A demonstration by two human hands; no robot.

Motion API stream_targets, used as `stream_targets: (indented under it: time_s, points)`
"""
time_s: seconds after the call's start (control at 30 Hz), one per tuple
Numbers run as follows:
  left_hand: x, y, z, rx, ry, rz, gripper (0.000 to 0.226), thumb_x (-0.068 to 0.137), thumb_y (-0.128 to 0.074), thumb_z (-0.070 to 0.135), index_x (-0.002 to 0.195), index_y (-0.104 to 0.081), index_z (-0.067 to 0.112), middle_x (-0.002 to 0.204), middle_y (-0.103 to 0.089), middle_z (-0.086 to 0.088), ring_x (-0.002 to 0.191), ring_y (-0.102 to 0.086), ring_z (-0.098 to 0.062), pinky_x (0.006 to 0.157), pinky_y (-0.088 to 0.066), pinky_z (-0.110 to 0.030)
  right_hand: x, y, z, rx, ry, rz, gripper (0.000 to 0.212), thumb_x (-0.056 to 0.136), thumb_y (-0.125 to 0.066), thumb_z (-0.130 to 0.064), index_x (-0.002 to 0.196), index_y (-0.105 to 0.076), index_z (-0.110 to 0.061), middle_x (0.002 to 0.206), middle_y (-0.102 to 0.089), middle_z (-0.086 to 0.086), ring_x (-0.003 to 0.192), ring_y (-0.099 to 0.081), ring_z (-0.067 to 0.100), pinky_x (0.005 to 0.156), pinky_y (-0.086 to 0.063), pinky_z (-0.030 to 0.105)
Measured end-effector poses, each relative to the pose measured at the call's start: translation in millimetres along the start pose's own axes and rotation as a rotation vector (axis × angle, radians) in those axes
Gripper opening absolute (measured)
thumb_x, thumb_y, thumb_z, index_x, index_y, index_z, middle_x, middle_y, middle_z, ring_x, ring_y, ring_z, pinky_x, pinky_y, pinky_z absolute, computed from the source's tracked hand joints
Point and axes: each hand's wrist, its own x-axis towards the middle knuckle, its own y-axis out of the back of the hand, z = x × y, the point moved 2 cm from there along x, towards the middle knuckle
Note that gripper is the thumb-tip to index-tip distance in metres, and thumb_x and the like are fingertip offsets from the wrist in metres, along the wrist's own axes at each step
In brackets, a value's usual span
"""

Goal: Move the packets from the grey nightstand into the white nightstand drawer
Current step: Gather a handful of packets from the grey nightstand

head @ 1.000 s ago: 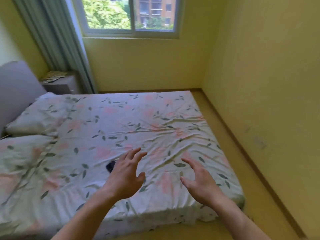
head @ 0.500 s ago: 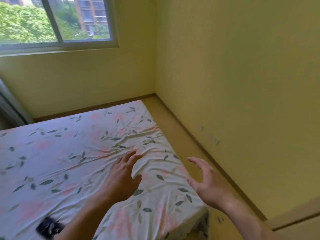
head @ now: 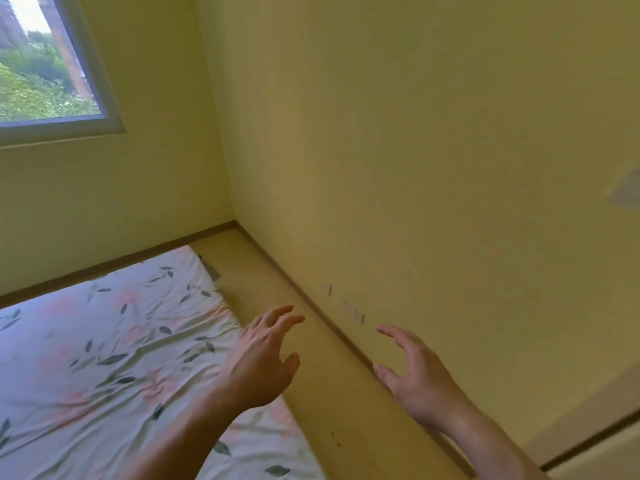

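Note:
Neither nightstand and no packets show in this view. My left hand [head: 263, 362] is held out over the right edge of the bed [head: 104, 341], fingers spread and holding nothing. To its right, my right hand [head: 412, 372] hovers over the floor strip beside the wall, also spread and holding nothing. The two hands are apart, about a hand's width between them.
The bed with its leaf and flower sheet fills the lower left. A narrow strip of yellowish floor [head: 277, 306] runs between the bed and the yellow wall [head: 415, 168]. A window [head: 41, 74] sits at the upper left. A door edge [head: 588, 438] shows at the lower right.
The view has swung to the right: the grey nightstand, pillows and curtain have left the frame, and the wall now fills most of it. Both hands stay spread and empty.

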Motion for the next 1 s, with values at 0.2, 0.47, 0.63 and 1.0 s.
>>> stream_targets:
  time_s: [0.2, 0.47, 0.63, 1.0]
  points:
    - [83.1, -49.2, 63.8, -0.001, 0.123, 0.040, 0.064, 0.093, -0.063, 0.038, 0.151, -0.035, 0.043, 0.164, -0.023, 0.016, 0.150, -0.026, -0.013, 0.123, -0.029, -0.038, 73.2, 92.3, 69.1, -0.042, 0.067, -0.026, 0.057, 0.098, -0.067, -0.030, 0.149, -0.043, -0.038, 0.145, -0.040, -0.026, 0.132, -0.039, -0.004, 0.109, -0.029, 0.016]
    - [133.6, -53.3, 91.6, 0.013, 0.301, 0.140, 0.066, 0.094, -0.064, 0.042, 0.152, -0.032, 0.045, 0.166, -0.017, 0.016, 0.154, -0.019, -0.016, 0.124, -0.025, -0.040, 179.4, 151.4, 78.2, -0.077, 0.213, -0.157, 0.058, 0.096, -0.067, -0.030, 0.149, -0.043, -0.036, 0.140, -0.039, -0.027, 0.128, -0.039, -0.006, 0.107, -0.029, 0.015]
    - [144.3, -28.6, 52.0, 0.044, 0.452, 0.237, 0.067, 0.092, -0.065, 0.044, 0.150, -0.032, 0.048, 0.167, -0.016, 0.016, 0.152, -0.026, -0.017, 0.122, -0.032, -0.045, 254.3, 128.9, 38.1, -0.061, 0.353, -0.278, 0.059, 0.096, -0.068, -0.028, 0.149, -0.045, -0.035, 0.145, -0.043, -0.022, 0.132, -0.039, -0.005, 0.110, -0.028, 0.014]
    - [258.5, 15.0, -83.5, 0.004, 0.657, 0.387, 0.059, 0.095, -0.064, 0.038, 0.148, -0.038, 0.045, 0.164, -0.022, 0.017, 0.150, -0.028, -0.014, 0.122, -0.029, -0.038, 459.6, 65.5, -63.9, -0.117, 0.529, -0.428, 0.061, 0.096, -0.067, -0.032, 0.151, -0.040, -0.040, 0.144, -0.039, -0.027, 0.131, -0.035, -0.008, 0.112, -0.029, 0.017]
